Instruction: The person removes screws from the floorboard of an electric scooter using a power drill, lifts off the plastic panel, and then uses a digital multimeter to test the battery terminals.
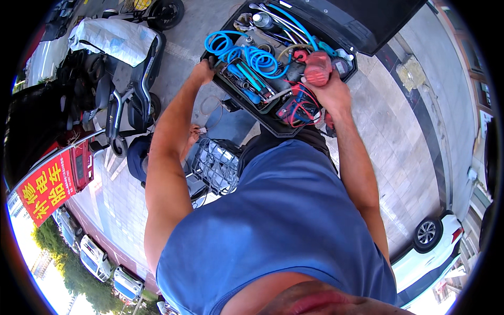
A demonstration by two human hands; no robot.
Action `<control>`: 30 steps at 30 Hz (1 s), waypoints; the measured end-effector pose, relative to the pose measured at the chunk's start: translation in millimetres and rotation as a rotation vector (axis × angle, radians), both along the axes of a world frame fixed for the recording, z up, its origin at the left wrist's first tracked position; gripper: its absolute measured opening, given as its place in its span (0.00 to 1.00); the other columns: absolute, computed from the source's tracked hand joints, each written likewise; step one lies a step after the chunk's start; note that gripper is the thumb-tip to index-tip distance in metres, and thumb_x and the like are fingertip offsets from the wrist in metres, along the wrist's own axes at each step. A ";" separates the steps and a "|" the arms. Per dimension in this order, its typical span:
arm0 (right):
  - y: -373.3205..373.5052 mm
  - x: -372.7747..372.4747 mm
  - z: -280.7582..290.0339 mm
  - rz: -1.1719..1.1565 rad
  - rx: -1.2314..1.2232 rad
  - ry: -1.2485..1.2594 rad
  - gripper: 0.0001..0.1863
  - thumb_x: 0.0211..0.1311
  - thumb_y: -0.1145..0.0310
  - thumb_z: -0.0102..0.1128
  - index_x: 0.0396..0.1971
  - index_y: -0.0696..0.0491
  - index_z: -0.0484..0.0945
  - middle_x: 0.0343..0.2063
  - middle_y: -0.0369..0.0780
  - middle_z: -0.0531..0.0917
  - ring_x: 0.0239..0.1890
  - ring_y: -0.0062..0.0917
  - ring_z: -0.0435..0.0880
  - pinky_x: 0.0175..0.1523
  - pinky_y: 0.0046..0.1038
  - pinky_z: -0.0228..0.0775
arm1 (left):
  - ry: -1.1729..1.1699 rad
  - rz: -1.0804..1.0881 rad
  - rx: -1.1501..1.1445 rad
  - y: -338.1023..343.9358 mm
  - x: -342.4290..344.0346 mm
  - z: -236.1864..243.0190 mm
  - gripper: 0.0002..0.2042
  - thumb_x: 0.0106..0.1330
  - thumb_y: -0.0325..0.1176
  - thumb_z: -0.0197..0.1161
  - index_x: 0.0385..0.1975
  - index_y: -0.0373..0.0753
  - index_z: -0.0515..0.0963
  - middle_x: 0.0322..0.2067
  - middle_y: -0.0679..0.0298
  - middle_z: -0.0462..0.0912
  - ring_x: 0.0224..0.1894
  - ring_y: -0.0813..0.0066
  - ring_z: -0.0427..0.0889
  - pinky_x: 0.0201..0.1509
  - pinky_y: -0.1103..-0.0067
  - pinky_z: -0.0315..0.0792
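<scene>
In front of me an open black toolbox [247,107] sits with its lid [386,23] tipped back to the far right. My left hand [203,73] is closed on its left rim, the fingertips partly hidden. In my right hand [334,95], over the right part of the box, is a red power tool [318,68], its handle mostly covered by the fingers. Inside the box lie a blue coiled hose [265,63], a tray of hand tools [244,79], several long wrenches [286,26], a grey canister [262,21] and red wire leads [302,113].
Below the box at left is a wire basket [215,170] with pale contents. Another person's hand [194,135] shows beyond my left arm. Parked scooters [128,84] stand farther left, with a red banner [47,186]. A white car [430,257] is at the right.
</scene>
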State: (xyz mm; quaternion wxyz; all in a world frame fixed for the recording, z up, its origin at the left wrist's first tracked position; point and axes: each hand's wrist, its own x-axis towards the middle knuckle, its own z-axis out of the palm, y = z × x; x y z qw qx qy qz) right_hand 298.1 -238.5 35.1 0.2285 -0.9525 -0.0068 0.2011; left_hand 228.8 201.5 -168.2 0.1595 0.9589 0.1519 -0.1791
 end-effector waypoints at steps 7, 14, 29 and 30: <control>-14.6 -3.8 -22.4 0.167 -0.171 -0.197 0.40 0.49 0.41 0.71 0.52 0.59 0.75 0.46 0.55 0.83 0.49 0.47 0.84 0.54 0.44 0.77 | -0.023 -0.051 -0.002 -53.3 20.7 33.0 0.23 0.72 0.48 0.55 0.53 0.33 0.65 0.39 0.39 0.83 0.45 0.37 0.82 0.50 0.53 0.75; -26.9 -14.3 -32.8 0.218 -0.039 -0.206 0.32 0.53 0.49 0.70 0.51 0.58 0.78 0.40 0.52 0.86 0.48 0.49 0.84 0.52 0.42 0.75 | -0.009 -0.168 0.096 -30.2 8.9 32.9 0.19 0.71 0.41 0.53 0.50 0.30 0.66 0.38 0.39 0.83 0.42 0.39 0.83 0.47 0.54 0.77; -49.9 -40.1 -28.3 0.036 0.523 -0.030 0.22 0.58 0.65 0.71 0.51 0.55 0.80 0.38 0.42 0.88 0.42 0.30 0.87 0.49 0.30 0.76 | -0.145 0.098 0.018 -57.6 38.2 24.6 0.19 0.67 0.47 0.60 0.46 0.36 0.78 0.44 0.43 0.84 0.49 0.43 0.82 0.52 0.55 0.75; -48.0 -44.4 -21.1 0.056 0.526 -0.056 0.22 0.58 0.65 0.71 0.52 0.55 0.80 0.39 0.43 0.88 0.43 0.32 0.87 0.50 0.31 0.76 | -0.181 0.109 -0.015 -55.6 36.0 18.3 0.19 0.66 0.46 0.60 0.46 0.37 0.78 0.44 0.43 0.84 0.49 0.42 0.82 0.52 0.55 0.76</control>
